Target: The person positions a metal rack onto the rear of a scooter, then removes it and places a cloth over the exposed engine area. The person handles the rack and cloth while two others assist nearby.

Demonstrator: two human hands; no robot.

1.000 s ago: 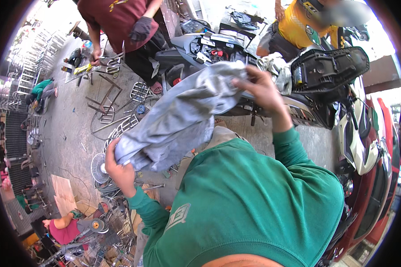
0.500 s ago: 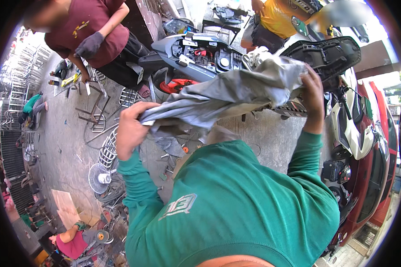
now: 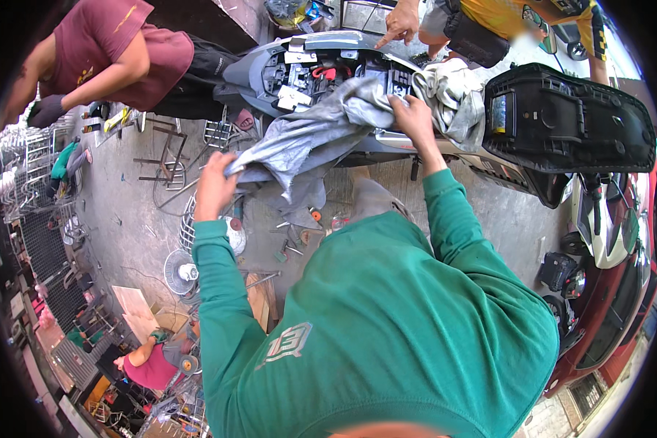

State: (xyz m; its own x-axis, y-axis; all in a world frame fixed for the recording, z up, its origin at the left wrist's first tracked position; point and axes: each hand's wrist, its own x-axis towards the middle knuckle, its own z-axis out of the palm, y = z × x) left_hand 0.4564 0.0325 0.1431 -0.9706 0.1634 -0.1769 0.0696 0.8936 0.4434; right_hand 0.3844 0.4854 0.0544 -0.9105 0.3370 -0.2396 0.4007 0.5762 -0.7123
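Note:
A grey cloth (image 3: 314, 139) is stretched between my two hands, bunched and creased, with a loose corner hanging. My left hand (image 3: 216, 182) pinches its left end over the floor. My right hand (image 3: 415, 123) grips the other end, over the near side of a grey motorcycle (image 3: 255, 77). Part of the motorcycle's open rear body lies behind the cloth; a red part (image 3: 330, 73) and metal brackets show inside. A whitish crumpled cloth (image 3: 452, 98) rests on the motorcycle just right of my right hand. Further right stands the raised black seat (image 3: 573, 120), its underside showing.
A person in a maroon shirt (image 3: 102, 44) with a dark glove stands at the left. Across the motorcycle, another person's hand (image 3: 401, 23) points at it. Tools (image 3: 292, 244) and a fan (image 3: 180, 271) are on the floor; a red car (image 3: 606, 314) is at the right.
The cloth and my right hand have moved left and down, onto the motorcycle's near side. More of its inside now shows. A pointing hand has appeared at the far side.

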